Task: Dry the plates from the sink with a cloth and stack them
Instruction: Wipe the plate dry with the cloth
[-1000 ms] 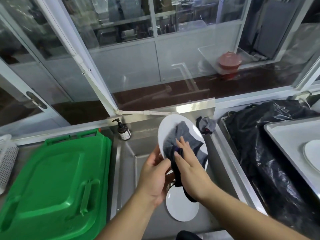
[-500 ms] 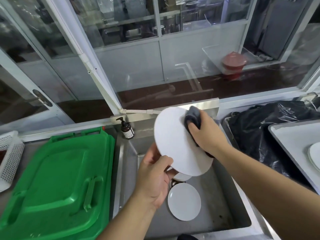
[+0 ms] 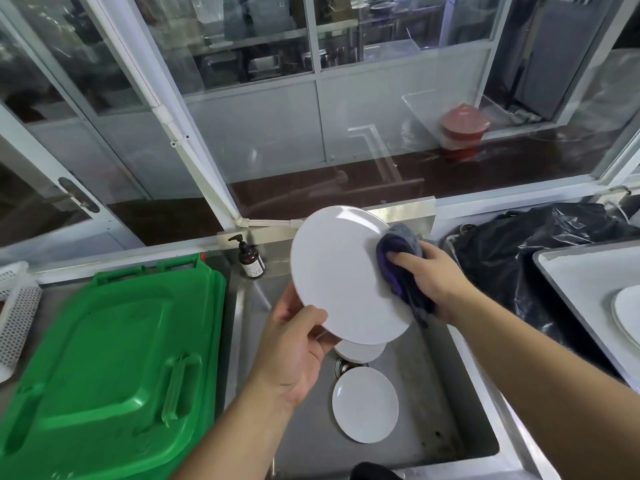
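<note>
Plate (image 3: 343, 282) sits mid-frame, tilted above the sink (image 3: 460, 434) — left hand (image 3: 294, 355) pinches its lower rim, right hand (image 3: 427, 275) presses a bunched dark cloth (image 3: 398, 247) on its right edge.

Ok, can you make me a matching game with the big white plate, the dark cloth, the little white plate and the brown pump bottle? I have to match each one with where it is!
Things:
1. big round white plate
2. dark grey and purple cloth
3. small round white plate
4. brown pump bottle

Places:
A. lying flat in the bottom of the metal sink
B. standing at the sink's back corner, beside the green plastic lid
C. held up by its edge in the left hand
D. bunched in the right hand, pressed on a plate

Pairs: 1-C, 2-D, 3-A, 4-B
</note>
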